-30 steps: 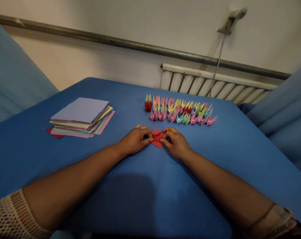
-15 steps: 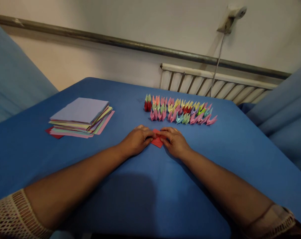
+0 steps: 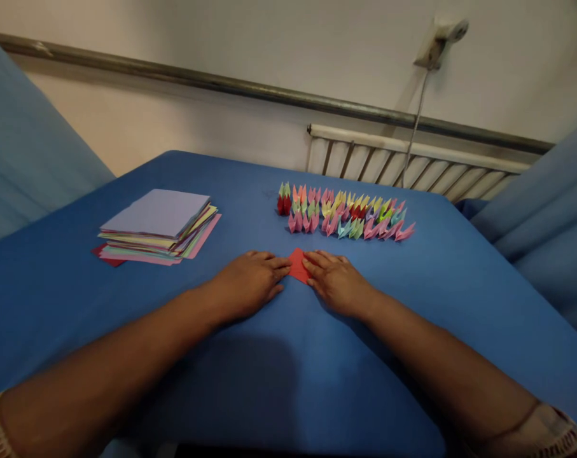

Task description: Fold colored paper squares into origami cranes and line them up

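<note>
A small folded red paper [image 3: 298, 266] lies flat on the blue tablecloth [image 3: 259, 394], between my two hands. My left hand [image 3: 252, 281] rests palm down on its left, fingers stretched out, with the fingertips at the paper's left edge. From the other side my right hand [image 3: 336, 278] lies flat, its fingertips on the right part of the paper. Both hands have their fingers extended and neither grips the sheet. The paper's right edge is partly hidden under the right fingers.
A stack of coloured paper squares [image 3: 157, 213] sits at the left, a red sheet [image 3: 107, 256] poking out beneath. Rows of folded paper cranes [image 3: 345, 213] stand beyond my hands. Behind the table are a radiator [image 3: 388, 156] and a wall rail [image 3: 250, 89]; blue curtains [image 3: 35, 127] hang at the sides.
My fingers were pinched together on the red paper and have now spread out flat. The left hand has drawn back to the left, uncovering more of the paper.
</note>
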